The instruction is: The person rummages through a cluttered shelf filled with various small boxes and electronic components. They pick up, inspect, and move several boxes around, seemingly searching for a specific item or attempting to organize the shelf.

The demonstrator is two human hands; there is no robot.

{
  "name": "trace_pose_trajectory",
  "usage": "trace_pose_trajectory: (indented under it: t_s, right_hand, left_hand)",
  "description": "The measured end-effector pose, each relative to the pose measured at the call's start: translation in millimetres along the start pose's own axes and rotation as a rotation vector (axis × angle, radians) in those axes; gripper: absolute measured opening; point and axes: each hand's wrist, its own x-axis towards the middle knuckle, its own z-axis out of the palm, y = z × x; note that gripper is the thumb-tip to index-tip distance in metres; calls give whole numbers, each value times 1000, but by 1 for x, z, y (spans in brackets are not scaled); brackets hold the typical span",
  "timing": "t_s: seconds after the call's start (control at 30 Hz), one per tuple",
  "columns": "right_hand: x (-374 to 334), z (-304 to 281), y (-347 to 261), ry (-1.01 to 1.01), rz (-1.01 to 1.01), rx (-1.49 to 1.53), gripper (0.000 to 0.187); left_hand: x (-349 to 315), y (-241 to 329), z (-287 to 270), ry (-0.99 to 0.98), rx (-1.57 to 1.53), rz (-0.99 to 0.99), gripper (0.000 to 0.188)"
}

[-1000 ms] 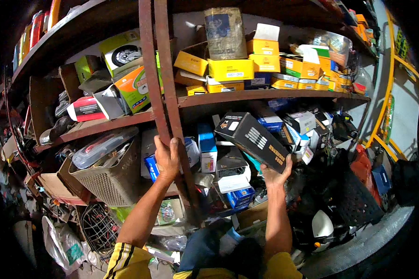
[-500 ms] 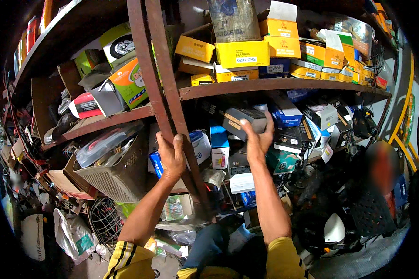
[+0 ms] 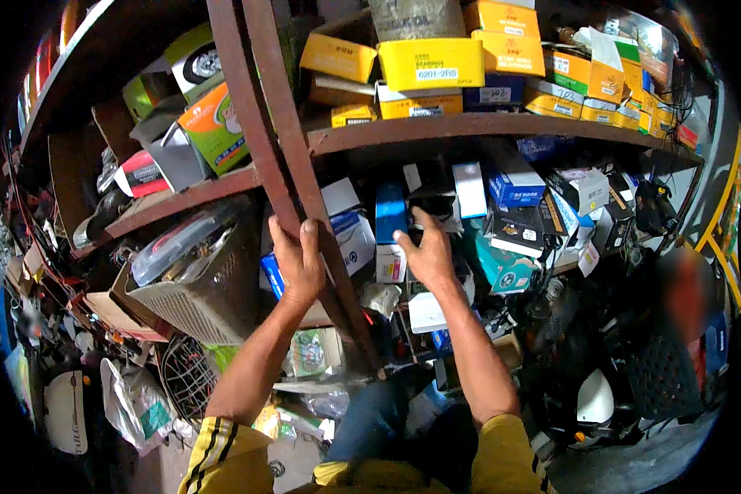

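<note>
1. Left hand [image 3: 298, 262] is wrapped about the maroon post [image 3: 280, 90], thumb to the right, fingers to the left; fingertips partly hidden behind it.
2. Right hand [image 3: 430, 255] is reaching into the lower shelf, thumb and forefinger parted, no object visible between them. Other fingers mostly hidden. Thumb tip lies at the right edge of the blue box [image 3: 391, 212]; cannot tell whether it presses.
3. Blue box stands right of the post, its white end toward the near side. Looks like thin card: probably light if unfilled, though contents are unseen. Walls likely stiff at the corners, softer mid-panel, perhaps slick where glossy. Best hold, I judge: both long sides, close to the near end, without crushing the faces.
4. Left of it, near the left hand: a blue-and-white carton [image 3: 352, 247]. Right of the right hand: a teal box [image 3: 504, 265], with a black box [image 3: 517, 232] just beyond.
5. Farther out: yellow box [image 3: 432, 64] on the upper shelf [image 3: 469, 126]; slatted basket [image 3: 196, 309] to the left.
</note>
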Motion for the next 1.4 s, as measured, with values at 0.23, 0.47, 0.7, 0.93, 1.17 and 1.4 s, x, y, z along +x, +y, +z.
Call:
trace_pose_trajectory:
  t_s: [0.23,0.47,0.7,0.93,1.17,1.4]
  right_hand:
    - [-9,-17,18,-160,-14,220,56]
    - [-7,-15,14,-186,37,165,60]
    - [-2,-9,21,-10,45,105,47]
    - [21,0,-11,43,22,-161,36]
    - [21,-2,-11,62,43,-73,30]
    - [24,4,3,70,45,2,30]
  left_hand:
    - [1,3,4,15,-96,-38,31]
    - [2,-3,2,6,-113,-41,36]
    - [2,2,13,10,-174,-8,38]
    - [2,-7,6,69,-69,21,40]
    - [4,-14,5,41,-59,13,46]
    - [3,-13,5,26,-56,-28,46]
